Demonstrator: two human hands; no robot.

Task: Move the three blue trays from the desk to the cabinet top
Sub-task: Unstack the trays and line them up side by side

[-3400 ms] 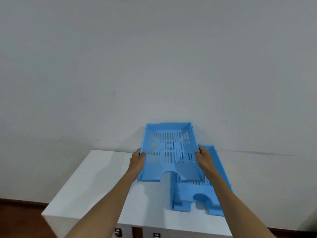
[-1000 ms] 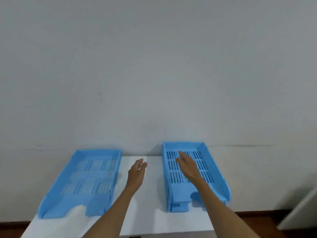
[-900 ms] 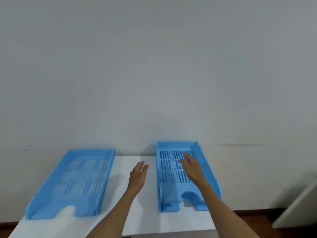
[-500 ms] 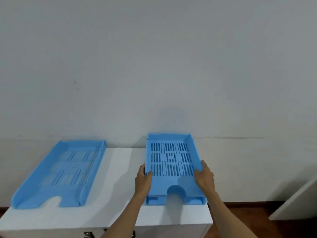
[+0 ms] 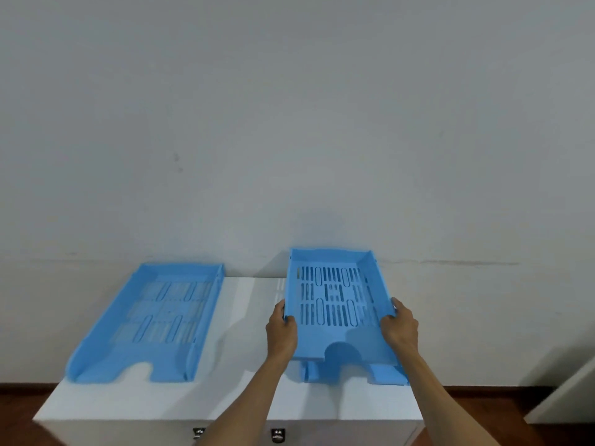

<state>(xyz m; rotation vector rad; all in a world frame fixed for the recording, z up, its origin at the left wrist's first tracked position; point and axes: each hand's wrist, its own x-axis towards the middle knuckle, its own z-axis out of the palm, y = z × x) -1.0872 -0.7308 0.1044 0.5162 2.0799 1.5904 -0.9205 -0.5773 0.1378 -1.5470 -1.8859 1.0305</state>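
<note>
Both of my hands grip a blue slotted tray (image 5: 335, 300) by its side walls, my left hand (image 5: 280, 329) on the left wall and my right hand (image 5: 400, 328) on the right. Its far end is tilted up above a second blue tray (image 5: 388, 375), of which only the front edge shows underneath. A third blue tray (image 5: 154, 323) lies flat on the left part of the white cabinet top (image 5: 244, 317), apart from my hands.
A grey wall stands directly behind the cabinet. Two drawer locks (image 5: 277, 435) show on the cabinet's front face. Dark wooden floor lies to either side, and a white panel (image 5: 570, 397) leans in at the lower right.
My hands, hovering open a second ago, closed on the top right-hand tray's sides and have lifted it off the one below. The left tray has stayed put.
</note>
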